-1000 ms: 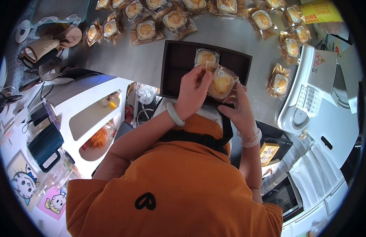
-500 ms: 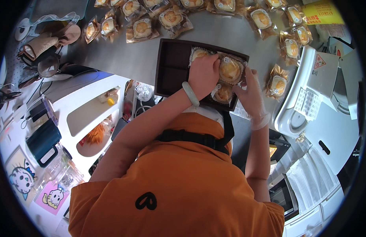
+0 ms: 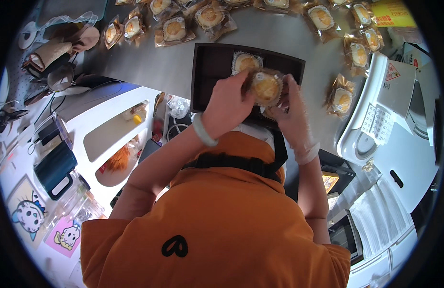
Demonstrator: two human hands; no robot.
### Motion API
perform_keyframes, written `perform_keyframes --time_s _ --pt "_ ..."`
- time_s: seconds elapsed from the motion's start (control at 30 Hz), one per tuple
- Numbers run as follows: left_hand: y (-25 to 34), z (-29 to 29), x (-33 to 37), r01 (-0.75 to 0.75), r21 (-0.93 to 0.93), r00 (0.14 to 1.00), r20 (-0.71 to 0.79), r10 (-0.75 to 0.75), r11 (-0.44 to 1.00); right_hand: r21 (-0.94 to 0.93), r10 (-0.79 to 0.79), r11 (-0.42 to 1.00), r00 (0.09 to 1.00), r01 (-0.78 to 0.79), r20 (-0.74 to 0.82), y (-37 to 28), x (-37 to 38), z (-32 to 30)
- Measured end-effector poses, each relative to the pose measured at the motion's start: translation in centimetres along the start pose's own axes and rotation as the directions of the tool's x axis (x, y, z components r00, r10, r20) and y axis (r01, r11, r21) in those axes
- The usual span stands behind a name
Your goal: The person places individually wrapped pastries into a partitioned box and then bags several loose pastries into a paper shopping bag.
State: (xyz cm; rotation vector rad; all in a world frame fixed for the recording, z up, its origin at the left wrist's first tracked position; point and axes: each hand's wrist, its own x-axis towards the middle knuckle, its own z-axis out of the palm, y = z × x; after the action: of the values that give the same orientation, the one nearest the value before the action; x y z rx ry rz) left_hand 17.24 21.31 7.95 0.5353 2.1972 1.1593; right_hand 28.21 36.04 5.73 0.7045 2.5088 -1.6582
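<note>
Over a dark brown divided box (image 3: 210, 60), I hold a round golden pastry (image 3: 266, 87) in clear, brown-edged wrapping, tilted. My left hand (image 3: 227, 104), bare with a pale bangle at the wrist, has its fingers closed on the left side of the wrapper. My right hand (image 3: 297, 122), in a thin clear glove, grips the right side with thumb and fingers. Inside the box, a second wrapped pastry (image 3: 246, 61) sits in a pleated white cup at the back middle. Another one (image 3: 268, 112) lies nearer me, mostly hidden beneath the held pastry and my right hand.
Several wrapped pastries (image 3: 209, 17) lie across the back of the metal counter (image 3: 150, 65), with one (image 3: 341, 101) right of the box. Farther right stands a white scale-like appliance (image 3: 361, 129). Kitchen tools (image 3: 59, 79) hang at the left, above a dark teal mug (image 3: 56, 170).
The held pastry has shifted left, from over the box's right side toward its middle. Both hands have moved left with it, and the box's back right corner now shows.
</note>
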Motion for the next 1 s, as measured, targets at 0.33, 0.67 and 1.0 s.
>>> perform_keyframes --time_s 0.33,0.67,1.0 --pt "-2.8 -3.3 -3.4 0.073 0.266 0.971 0.202 -0.130 0.961 -0.035 0.125 0.992 0.981 -0.121 0.151 0.0 -2.1 5.3" --pt "-3.3 -3.6 -2.0 -0.024 0.408 0.964 0.253 -0.088 0.913 -0.098 0.122 0.989 0.988 -0.112 0.099 0.8 -1.2 6.6" --pt "-4.5 -2.5 -2.4 -0.017 0.238 0.978 0.205 -0.033 0.971 -0.164 0.033 0.986 0.999 -0.038 -0.038 2.3 -2.0 7.8"
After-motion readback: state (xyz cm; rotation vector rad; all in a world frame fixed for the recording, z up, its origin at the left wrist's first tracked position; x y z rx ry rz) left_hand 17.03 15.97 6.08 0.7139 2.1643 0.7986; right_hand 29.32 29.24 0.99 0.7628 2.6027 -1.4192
